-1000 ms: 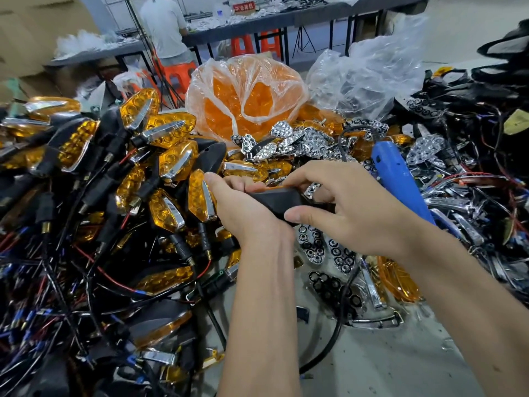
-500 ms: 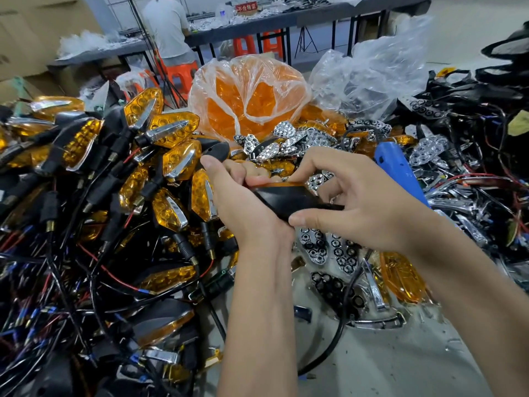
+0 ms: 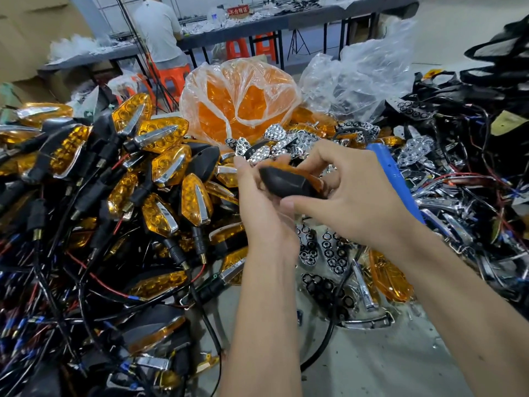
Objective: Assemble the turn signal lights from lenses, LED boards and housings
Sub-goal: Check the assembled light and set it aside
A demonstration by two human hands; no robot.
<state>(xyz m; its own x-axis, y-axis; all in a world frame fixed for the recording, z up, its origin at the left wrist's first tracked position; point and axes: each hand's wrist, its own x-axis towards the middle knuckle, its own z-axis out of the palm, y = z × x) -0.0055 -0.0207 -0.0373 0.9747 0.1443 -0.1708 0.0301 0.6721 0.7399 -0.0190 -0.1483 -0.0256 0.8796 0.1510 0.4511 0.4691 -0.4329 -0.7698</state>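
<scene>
Both hands hold one black turn signal housing (image 3: 289, 183) with an amber lens edge showing along its far side. My left hand (image 3: 259, 202) cups its left end from below, fingers wrapped behind it. My right hand (image 3: 340, 193) grips the right end, thumb under it and fingers curled over the top. A blue-handled tool (image 3: 392, 179) lies just behind my right hand. Loose chrome reflectors (image 3: 274, 147) and black LED boards (image 3: 329, 253) lie on the table around the hands.
A big pile of finished amber signals with black stems and wires (image 3: 160, 179) fills the left. A plastic bag of amber lenses (image 3: 237, 104) stands behind. Black housings with tangled wires (image 3: 472, 167) crowd the right. A person (image 3: 157, 27) works at a far table.
Both hands have lifted the housing a little and tilted it, so more of its black back faces me. My right fingers have shifted over its top.
</scene>
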